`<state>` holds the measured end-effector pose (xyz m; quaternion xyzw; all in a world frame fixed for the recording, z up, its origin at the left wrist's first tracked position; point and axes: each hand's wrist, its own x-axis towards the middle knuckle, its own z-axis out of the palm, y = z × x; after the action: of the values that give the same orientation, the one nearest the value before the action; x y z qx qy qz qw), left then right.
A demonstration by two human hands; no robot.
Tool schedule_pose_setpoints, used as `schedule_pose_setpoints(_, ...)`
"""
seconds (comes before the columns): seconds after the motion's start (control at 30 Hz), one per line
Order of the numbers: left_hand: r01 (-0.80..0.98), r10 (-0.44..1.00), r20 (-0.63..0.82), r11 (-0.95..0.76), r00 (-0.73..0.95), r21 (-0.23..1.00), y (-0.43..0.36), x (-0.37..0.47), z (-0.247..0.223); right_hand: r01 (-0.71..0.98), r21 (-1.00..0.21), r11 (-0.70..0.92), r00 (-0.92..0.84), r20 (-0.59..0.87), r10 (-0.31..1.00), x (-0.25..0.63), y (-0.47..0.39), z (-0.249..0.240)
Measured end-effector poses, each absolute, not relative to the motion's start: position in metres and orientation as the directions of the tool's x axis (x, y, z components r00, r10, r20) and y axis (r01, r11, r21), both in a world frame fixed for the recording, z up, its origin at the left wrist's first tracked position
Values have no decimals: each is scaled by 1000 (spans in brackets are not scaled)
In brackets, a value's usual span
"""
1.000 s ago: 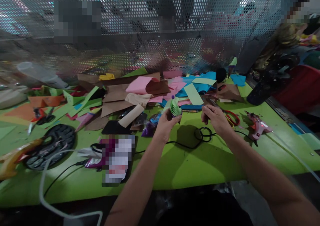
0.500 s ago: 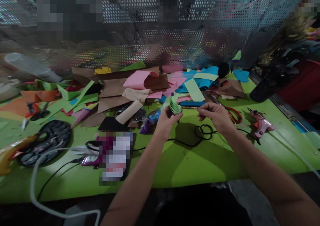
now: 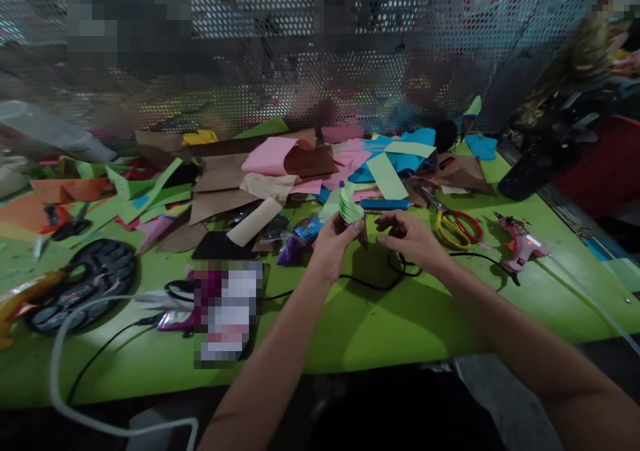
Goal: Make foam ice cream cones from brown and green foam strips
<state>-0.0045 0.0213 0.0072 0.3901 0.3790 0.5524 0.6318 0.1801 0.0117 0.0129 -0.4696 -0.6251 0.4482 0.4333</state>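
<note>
A small cone-shaped craft piece (image 3: pixel 350 206), with light green swirled layers, a purple tip on top and a brown point below, stands upright in my left hand (image 3: pixel 333 244). The fingers of that hand are wrapped round its middle. My right hand (image 3: pixel 413 238) hovers just to the right of the piece, thumb and fingers apart and curved, with nothing visible between them. Under it a black cable (image 3: pixel 383 286) lies looped on the green table (image 3: pixel 370 338).
Scissors (image 3: pixel 453 226) and a pink glue gun (image 3: pixel 523 246) lie at the right. Felt sheets (image 3: pixel 280 156) are heaped along the back, before a perforated metal screen (image 3: pixel 280 84). A black round tray (image 3: pixel 107 278) and a pixelated object (image 3: pixel 230 311) are at the left.
My right hand has moved left, closer to the craft piece, and its fingers have spread. The scissors' yellow handle is now uncovered. The view has shifted slightly.
</note>
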Motion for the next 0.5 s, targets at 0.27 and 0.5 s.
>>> schedule_pose_setpoints(0.27,-395,995,-47,79,89,915,17,2,5,294,-950,106,-274,22,962,163,4,-3)
schedule_pose_setpoints(0.5,-416,981,-45,121,188,901,14,0,5,45,-999,9,-276,-3,961,166,8,2)
